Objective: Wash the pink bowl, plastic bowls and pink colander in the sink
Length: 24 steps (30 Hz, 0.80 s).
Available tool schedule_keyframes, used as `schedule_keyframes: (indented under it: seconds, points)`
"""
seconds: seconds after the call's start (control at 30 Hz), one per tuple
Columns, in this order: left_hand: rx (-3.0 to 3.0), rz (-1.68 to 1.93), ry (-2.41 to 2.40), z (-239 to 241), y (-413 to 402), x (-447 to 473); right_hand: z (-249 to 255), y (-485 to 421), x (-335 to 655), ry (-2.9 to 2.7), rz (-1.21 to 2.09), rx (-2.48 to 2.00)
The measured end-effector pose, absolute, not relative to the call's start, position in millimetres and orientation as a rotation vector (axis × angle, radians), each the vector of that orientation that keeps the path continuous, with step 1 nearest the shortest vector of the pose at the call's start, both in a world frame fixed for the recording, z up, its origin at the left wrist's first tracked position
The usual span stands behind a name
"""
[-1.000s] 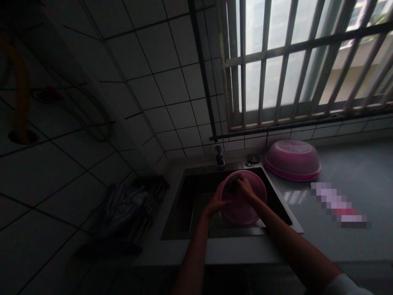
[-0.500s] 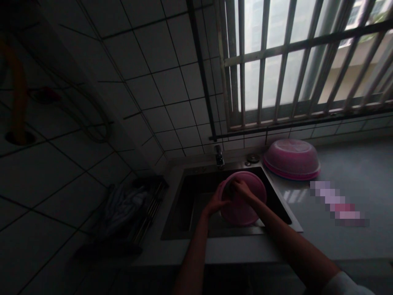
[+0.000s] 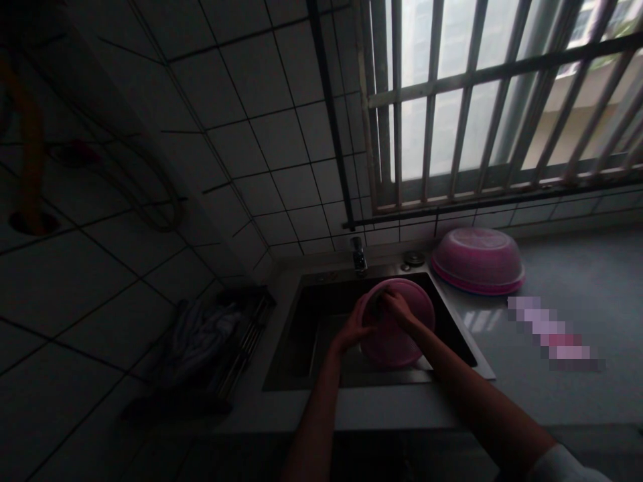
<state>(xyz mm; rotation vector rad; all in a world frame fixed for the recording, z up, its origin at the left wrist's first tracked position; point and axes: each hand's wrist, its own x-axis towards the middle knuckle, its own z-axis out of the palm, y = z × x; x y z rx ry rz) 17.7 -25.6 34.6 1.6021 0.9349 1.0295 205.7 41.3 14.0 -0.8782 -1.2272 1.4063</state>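
Observation:
A pink plastic basin [image 3: 402,335] is held tilted over the dark steel sink [image 3: 301,335]. My left hand [image 3: 354,330] grips the basin's left rim. My right hand [image 3: 396,306] is closed inside the basin near its upper rim, pressing something dark against the wall; what it holds is too dim to name. The tap [image 3: 358,254] stands just behind the basin, and I cannot tell if water runs.
A second pink basin [image 3: 477,260] lies upside down on the grey counter [image 3: 577,281] to the right. A dish rack with striped cloth [image 3: 201,338] sits left of the sink. Tiled wall at left, barred window [image 3: 477,100] behind.
My right hand has shifted slightly along the basin's upper inside, and the basin has turned a little. The left hand keeps its grip on the rim.

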Motion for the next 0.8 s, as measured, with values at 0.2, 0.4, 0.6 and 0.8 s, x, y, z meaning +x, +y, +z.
schedule_keyframes:
  seconds: [0.2, 0.4, 0.6, 0.8]
  points:
    - [1.629, 1.032, 0.948, 29.1, -22.7, 16.4, 10.4, 39.0, 201.6, -1.366, 1.457, -0.803]
    - [1.582, 1.021, 0.944, 30.1, -25.9, 13.9, 2.2, 20.0, 187.4, -1.603, 1.646, -0.706]
    - [1.635, 1.030, 0.937, 34.8, -26.4, 17.9, 11.6, 44.1, 207.8, -1.231, 1.387, -0.863]
    - [1.594, 1.022, 0.960, 23.1, -21.4, 12.7, 10.5, 21.4, 190.8, -1.532, 1.621, -0.696]
